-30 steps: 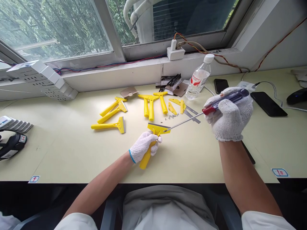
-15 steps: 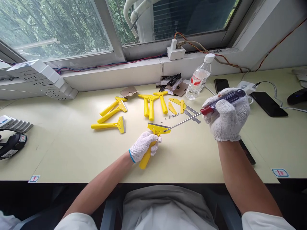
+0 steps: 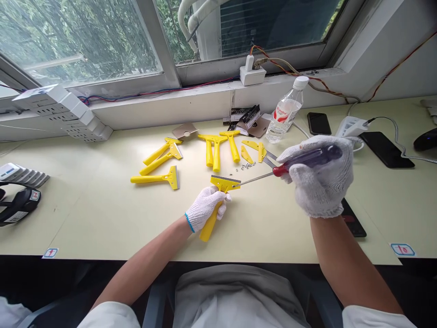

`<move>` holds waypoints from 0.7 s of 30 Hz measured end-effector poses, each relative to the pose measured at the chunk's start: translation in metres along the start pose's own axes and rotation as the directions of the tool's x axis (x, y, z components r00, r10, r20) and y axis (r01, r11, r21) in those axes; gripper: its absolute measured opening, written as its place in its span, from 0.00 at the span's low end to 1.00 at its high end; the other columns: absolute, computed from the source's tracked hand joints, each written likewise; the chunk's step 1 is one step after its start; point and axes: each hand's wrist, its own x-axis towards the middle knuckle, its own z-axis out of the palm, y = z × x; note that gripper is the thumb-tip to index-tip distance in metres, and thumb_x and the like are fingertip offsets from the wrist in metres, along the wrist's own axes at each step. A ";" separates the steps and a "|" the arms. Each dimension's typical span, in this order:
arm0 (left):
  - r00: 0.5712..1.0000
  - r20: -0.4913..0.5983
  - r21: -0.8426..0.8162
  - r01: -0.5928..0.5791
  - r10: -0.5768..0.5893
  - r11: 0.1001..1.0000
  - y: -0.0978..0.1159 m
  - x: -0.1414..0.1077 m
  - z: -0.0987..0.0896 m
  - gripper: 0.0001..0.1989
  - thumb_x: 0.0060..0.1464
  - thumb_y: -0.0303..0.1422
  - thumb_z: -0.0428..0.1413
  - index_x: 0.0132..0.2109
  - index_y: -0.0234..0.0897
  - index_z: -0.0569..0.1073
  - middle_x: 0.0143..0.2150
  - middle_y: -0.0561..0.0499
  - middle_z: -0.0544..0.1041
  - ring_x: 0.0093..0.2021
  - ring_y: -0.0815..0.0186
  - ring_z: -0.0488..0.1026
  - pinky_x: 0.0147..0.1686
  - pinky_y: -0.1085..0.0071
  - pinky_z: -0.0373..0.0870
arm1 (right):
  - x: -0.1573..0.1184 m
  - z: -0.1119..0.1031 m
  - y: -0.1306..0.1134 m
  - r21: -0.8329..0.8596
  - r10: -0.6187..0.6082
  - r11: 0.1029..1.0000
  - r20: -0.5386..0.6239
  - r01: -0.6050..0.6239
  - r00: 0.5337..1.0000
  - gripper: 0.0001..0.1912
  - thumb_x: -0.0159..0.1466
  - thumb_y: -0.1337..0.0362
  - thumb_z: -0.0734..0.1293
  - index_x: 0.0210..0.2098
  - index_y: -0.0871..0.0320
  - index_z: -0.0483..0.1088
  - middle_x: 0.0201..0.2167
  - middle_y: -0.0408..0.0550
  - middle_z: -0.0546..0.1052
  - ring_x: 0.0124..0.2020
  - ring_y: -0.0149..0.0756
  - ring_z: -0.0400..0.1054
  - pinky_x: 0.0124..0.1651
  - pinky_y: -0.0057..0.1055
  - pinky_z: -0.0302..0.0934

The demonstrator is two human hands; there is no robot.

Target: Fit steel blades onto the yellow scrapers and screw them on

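My right hand (image 3: 319, 182) has dropped lower, gripping the screwdriver (image 3: 309, 158), tip at the scraper (image 3: 224, 183) clasped in my left hand (image 3: 207, 205) over the desk (image 3: 112, 218). Two left-side scrapers (image 3: 152, 179) look finished; handles (image 3: 216, 156), plates (image 3: 247, 155), blades (image 3: 271, 156) and screws (image 3: 248, 166) lie loose

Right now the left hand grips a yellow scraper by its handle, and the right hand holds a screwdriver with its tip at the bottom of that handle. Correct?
Not the tip: the screwdriver has its tip at the wide blade end of the yellow scraper, per the head view. The left hand does grip the handle, and the right hand does hold the screwdriver.
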 end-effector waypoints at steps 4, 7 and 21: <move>0.999 -0.034 0.059 -0.002 0.004 0.998 -0.002 0.001 -0.001 0.07 0.58 0.36 0.59 0.38 0.36 0.74 0.21 0.53 0.72 0.18 0.69 0.64 0.22 0.73 0.63 | -0.005 -0.006 0.000 0.001 -0.058 0.998 0.175 0.058 0.983 0.27 0.62 0.66 0.80 0.58 0.45 0.74 0.42 0.45 0.85 0.36 0.42 0.84 0.33 0.37 0.82; 0.999 -0.041 0.082 -0.003 0.007 0.997 -0.004 0.002 -0.002 0.08 0.58 0.36 0.58 0.38 0.36 0.75 0.21 0.53 0.72 0.19 0.69 0.65 0.23 0.73 0.62 | -0.003 -0.005 0.002 0.015 -0.082 0.997 0.168 0.080 0.982 0.28 0.62 0.66 0.81 0.58 0.44 0.73 0.42 0.45 0.85 0.35 0.41 0.84 0.33 0.37 0.82; 0.997 -0.064 0.103 -0.030 0.037 0.994 -0.008 0.006 -0.004 0.07 0.59 0.35 0.58 0.39 0.36 0.76 0.21 0.54 0.71 0.19 0.69 0.64 0.23 0.72 0.63 | 0.012 -0.012 -0.006 -0.121 -0.178 0.968 0.290 0.221 0.940 0.23 0.58 0.67 0.82 0.51 0.44 0.82 0.43 0.46 0.86 0.39 0.44 0.84 0.31 0.34 0.80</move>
